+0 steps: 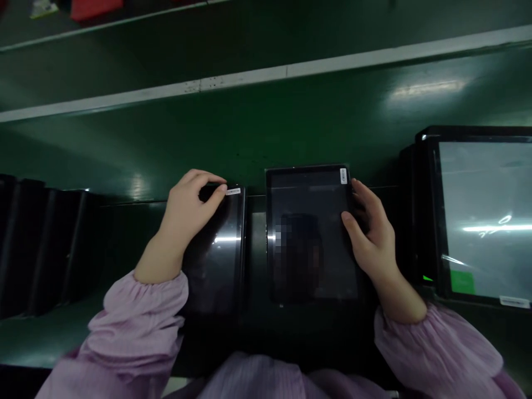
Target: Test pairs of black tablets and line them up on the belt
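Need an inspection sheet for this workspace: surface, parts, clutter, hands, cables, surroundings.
Surface: glossy green bench; dark marks on pale strip
Parts: left dark panel and centre dark panel, side by side, each labelled
Clutter: red item, far upper left
Hands: left hand at left panel's top edge; right hand at centre panel's right edge; grip unclear
Cables: nothing seen
Surroundings: dark units lined up left; large framed screen right

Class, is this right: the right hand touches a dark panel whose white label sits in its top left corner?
Not the top left: the head view shows the white label in the top right corner. The right hand does touch the dark panel.
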